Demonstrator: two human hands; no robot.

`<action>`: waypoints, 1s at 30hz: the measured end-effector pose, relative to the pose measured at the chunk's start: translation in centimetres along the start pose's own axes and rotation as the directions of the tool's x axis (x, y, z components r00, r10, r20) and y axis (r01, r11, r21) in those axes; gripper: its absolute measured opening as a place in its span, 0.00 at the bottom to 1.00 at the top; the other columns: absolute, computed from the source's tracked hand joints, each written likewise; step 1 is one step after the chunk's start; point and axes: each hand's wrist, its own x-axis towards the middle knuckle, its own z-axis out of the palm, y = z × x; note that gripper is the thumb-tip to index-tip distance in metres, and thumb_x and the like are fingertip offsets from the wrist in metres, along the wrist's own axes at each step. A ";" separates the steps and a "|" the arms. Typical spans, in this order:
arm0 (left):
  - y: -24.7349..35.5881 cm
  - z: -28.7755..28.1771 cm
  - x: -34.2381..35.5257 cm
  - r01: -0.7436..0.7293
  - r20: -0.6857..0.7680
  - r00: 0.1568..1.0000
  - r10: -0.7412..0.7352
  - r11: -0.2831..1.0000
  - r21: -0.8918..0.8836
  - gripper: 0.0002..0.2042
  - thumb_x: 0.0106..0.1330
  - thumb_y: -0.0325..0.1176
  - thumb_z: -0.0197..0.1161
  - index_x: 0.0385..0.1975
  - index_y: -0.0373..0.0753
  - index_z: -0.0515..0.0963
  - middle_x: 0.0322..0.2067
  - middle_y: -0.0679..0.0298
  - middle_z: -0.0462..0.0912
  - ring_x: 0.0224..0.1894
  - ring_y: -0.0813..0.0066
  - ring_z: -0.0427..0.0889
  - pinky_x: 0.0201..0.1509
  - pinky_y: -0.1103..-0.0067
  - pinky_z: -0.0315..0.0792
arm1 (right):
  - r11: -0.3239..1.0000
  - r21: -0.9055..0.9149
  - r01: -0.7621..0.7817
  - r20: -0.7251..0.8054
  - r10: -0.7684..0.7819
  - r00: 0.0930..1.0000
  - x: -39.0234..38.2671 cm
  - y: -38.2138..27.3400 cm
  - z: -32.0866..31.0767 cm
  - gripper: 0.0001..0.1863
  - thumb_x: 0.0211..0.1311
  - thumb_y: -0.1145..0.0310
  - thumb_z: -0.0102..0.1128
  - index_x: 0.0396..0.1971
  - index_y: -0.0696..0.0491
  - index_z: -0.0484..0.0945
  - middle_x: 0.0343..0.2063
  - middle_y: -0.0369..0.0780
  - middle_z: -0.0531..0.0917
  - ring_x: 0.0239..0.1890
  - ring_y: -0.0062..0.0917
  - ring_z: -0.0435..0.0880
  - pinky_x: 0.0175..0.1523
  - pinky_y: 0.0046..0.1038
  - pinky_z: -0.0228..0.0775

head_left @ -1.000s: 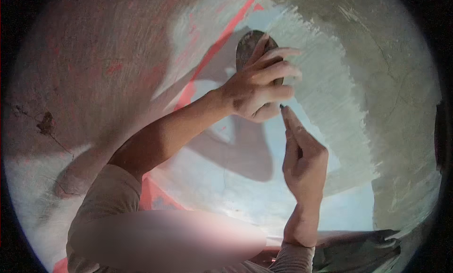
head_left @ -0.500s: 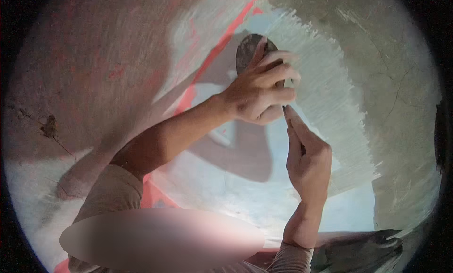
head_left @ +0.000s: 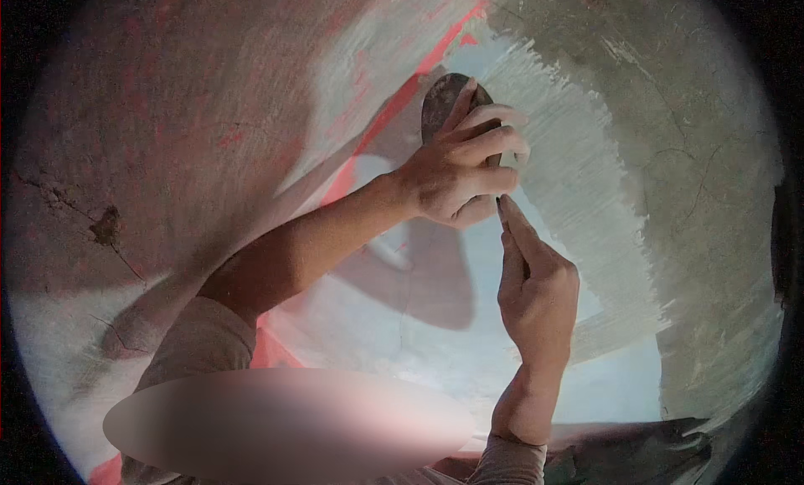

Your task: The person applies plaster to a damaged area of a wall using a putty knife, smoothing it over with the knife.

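My left hand (head_left: 465,171) grips a dark oval plate (head_left: 440,104), with its fingers curled over the right side and its upper part showing. Just below it, my right hand (head_left: 536,288) is pinched on a thin dark tool (head_left: 502,205), whose tip is at the plate’s lower end; the rest is hidden by my fingers. Behind both is a surface with a pale blue patch (head_left: 611,376), brushy grey-white coating (head_left: 578,133) and a red band (head_left: 394,104). My left arm casts a shadow across it.
A reddish-grey mottled surface (head_left: 184,83) with a cracked, chipped spot (head_left: 105,225) spans the left. Rough grey plaster (head_left: 695,192) lies to the right. Dark crumpled material (head_left: 628,451) runs along the lower right edge. A blurred oval covers the lower middle.
The wall and both hands sit a little lower in the picture. My right hand has shifted slightly left from half a second ago. Both grips look the same.
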 end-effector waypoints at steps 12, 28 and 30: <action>-1.7 -0.7 -1.3 -0.026 0.079 0.997 0.022 0.998 0.055 0.07 0.44 0.31 0.71 0.24 0.47 0.82 0.50 0.66 0.80 0.67 0.52 0.76 0.80 0.27 0.40 | 0.995 -0.077 -0.056 0.051 0.060 0.997 0.3 -0.3 1.8 0.19 0.77 0.77 0.63 0.64 0.52 0.88 0.20 0.50 0.82 0.17 0.29 0.73 0.28 0.32 0.67; -1.2 0.1 -2.0 -0.059 0.197 0.980 0.035 0.991 0.120 0.08 0.45 0.30 0.70 0.27 0.44 0.81 0.54 0.62 0.81 0.70 0.46 0.74 0.80 0.27 0.43 | 0.999 -0.006 -0.040 -0.003 0.040 0.999 -0.6 2.7 4.6 0.21 0.75 0.75 0.65 0.66 0.52 0.86 0.25 0.52 0.86 0.22 0.40 0.84 0.31 0.35 0.75; -0.8 0.9 -1.4 -0.023 0.141 0.990 0.010 0.996 0.088 0.08 0.44 0.30 0.70 0.26 0.44 0.81 0.53 0.62 0.81 0.70 0.47 0.75 0.80 0.27 0.43 | 0.992 0.017 -0.127 0.059 0.126 0.990 -0.4 3.3 3.6 0.26 0.74 0.70 0.64 0.70 0.38 0.83 0.31 0.48 0.89 0.30 0.50 0.88 0.33 0.46 0.79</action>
